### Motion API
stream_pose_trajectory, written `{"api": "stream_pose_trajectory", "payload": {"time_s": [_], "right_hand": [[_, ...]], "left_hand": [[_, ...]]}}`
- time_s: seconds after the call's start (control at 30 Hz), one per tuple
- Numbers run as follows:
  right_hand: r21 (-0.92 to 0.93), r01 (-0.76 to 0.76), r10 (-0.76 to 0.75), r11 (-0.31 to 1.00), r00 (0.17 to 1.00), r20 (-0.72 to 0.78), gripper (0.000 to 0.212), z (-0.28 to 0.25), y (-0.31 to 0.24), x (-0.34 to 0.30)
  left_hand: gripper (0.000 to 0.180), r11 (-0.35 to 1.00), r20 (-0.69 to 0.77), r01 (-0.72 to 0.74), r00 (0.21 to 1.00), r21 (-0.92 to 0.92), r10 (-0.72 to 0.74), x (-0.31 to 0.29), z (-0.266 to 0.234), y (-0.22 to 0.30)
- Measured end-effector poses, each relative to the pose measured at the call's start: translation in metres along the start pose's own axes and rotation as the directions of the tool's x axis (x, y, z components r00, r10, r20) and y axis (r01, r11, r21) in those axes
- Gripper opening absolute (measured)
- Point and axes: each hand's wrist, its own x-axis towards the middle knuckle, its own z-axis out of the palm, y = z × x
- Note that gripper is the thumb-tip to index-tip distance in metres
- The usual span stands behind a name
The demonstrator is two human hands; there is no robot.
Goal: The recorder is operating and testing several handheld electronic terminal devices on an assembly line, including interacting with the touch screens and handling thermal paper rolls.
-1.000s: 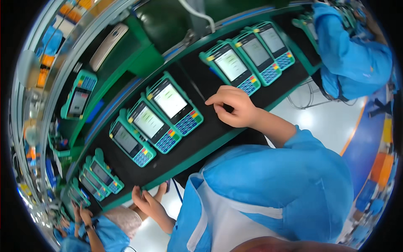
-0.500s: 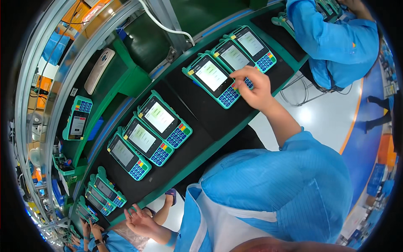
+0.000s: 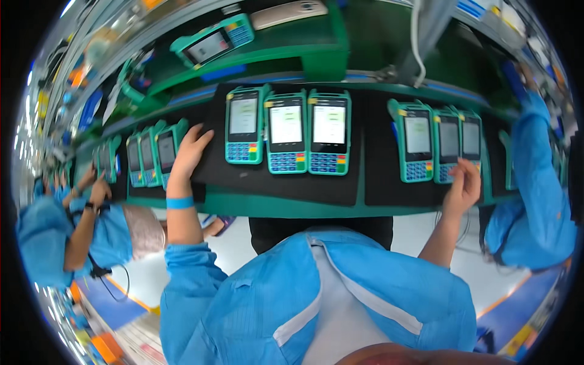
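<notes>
Three green payment terminals stand side by side on the black mat before me: a left one (image 3: 243, 125), a middle one (image 3: 286, 134) and a right one (image 3: 329, 134). Their screens are lit, the left one dimmer. My left hand (image 3: 190, 152) holds nothing, thumb and fingers apart, between this group and a terminal (image 3: 167, 149) further left. Beside the right-hand group is my right hand (image 3: 465, 185), its fingers curled in with nothing visible in them, close to the keypads. That group has a lit terminal (image 3: 417, 137) and two with dim screens, the middle (image 3: 448, 140) and outer (image 3: 471, 137).
On the raised green shelf (image 3: 286, 48) lie another terminal (image 3: 213, 45) and a pale phone (image 3: 289, 14). A white cable (image 3: 415, 45) hangs by a metal post. Co-workers in blue sit at left (image 3: 109, 234) and right (image 3: 535, 176). A green edge (image 3: 274, 207) borders the bench.
My view has swung left and levelled. My right hand has come off a terminal's keypad and drawn back. My left hand has risen from beside the bench to the mat.
</notes>
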Motion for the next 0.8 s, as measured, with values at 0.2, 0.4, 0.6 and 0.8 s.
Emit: {"api": "stream_pose_trajectory", "payload": {"time_s": [0.2, 0.4, 0.6, 0.8], "right_hand": [[0.056, -0.026, 0.023, 0.998, 0.998, 0.065, 0.014, 0.027, -0.010, 0.001], [0.151, 0.099, -0.131, 0.984, 0.968, 0.216, 0.014, 0.091, -0.034, 0.010], [0.215, 0.204, -0.280, 0.955, 0.859, 0.428, 0.019, 0.162, -0.085, 0.041], [0.186, 0.476, -0.472, 0.860, 0.599, 0.647, 0.022, 0.286, -0.144, 0.085]], "left_hand": [[0.061, 0.994, -0.049, -0.098, 0.994, -0.046, 0.095, -0.024, 0.013, -0.008], [0.055, 0.982, -0.036, -0.153, 0.988, -0.110, 0.150, -0.035, 0.028, -0.001], [0.056, 0.979, -0.052, -0.200, 0.979, -0.047, 0.198, -0.043, 0.032, 0.004], [0.047, 0.929, -0.297, -0.299, 0.887, 0.217, 0.355, -0.046, 0.048, -0.020]]}}
